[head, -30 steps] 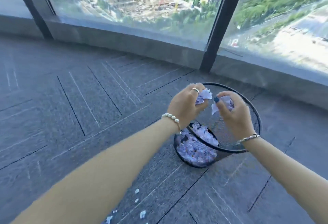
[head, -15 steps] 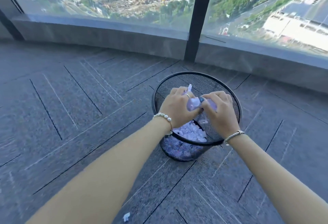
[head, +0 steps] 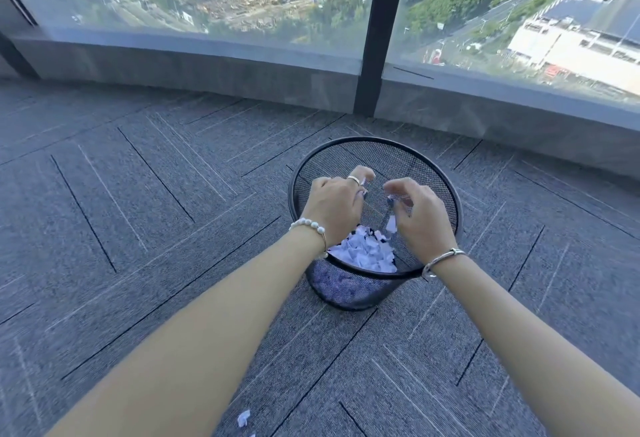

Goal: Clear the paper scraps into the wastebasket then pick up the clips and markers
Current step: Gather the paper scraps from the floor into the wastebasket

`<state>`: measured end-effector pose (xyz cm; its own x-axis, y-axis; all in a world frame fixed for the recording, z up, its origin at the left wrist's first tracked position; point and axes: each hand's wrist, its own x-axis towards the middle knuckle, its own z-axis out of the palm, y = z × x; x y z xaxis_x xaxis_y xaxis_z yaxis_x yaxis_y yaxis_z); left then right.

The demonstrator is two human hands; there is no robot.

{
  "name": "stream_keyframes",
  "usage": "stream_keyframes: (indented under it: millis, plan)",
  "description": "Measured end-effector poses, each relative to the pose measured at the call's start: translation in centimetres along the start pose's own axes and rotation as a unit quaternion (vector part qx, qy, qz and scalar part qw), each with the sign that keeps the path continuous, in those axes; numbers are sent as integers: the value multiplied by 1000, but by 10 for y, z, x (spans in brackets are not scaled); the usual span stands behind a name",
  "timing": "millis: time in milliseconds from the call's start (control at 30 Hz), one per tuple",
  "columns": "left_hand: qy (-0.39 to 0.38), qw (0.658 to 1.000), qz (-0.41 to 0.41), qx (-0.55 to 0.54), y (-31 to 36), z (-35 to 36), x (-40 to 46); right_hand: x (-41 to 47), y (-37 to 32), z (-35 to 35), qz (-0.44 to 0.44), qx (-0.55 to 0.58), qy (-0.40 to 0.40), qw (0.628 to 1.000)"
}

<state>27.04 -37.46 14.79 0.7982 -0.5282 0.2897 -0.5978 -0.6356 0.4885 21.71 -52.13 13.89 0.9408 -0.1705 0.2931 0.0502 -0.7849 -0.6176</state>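
Note:
A black wire-mesh wastebasket (head: 429, 173) stands on the grey carpet with a heap of white paper scraps (head: 363, 253) inside it. Both my hands hover over its mouth. My left hand (head: 334, 208), with a ring and a pearl bracelet, has its fingers loosely spread, and a tiny bit of paper shows near the ringed finger. My right hand (head: 420, 218) has its fingers loosely parted, and a small scrap (head: 391, 223) is falling just below them. No clips or markers are in view.
A stray paper scrap (head: 243, 418) lies on the carpet near the bottom edge, by my left forearm. Behind the basket runs a low grey sill (head: 207, 69) under floor-to-ceiling windows, with a dark window post (head: 375, 38). Carpet stretches left and right.
My hands, which held bunches of scraps together over the basket, have moved apart and loosened. The paper has dropped into the basket, with one piece still falling.

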Motion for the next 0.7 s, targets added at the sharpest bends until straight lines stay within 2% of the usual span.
stream_keyframes:
  millis: [167,300,533,700]
  plan:
    - [-27,999,3,-45,1,-2,-2,-1,1,0,-5,-44,-9,999]
    - [-9,999,-7,-51,1,-2,-1,1,-4,-1,-26,-64,-20,997]
    - [85,991,21,-106,11,-27,-8,-3,-16,-5,-39,-26,29,999]
    - [154,979,-2,-134,3,-68,-23,0,-61,-8,-70,38,77,994]
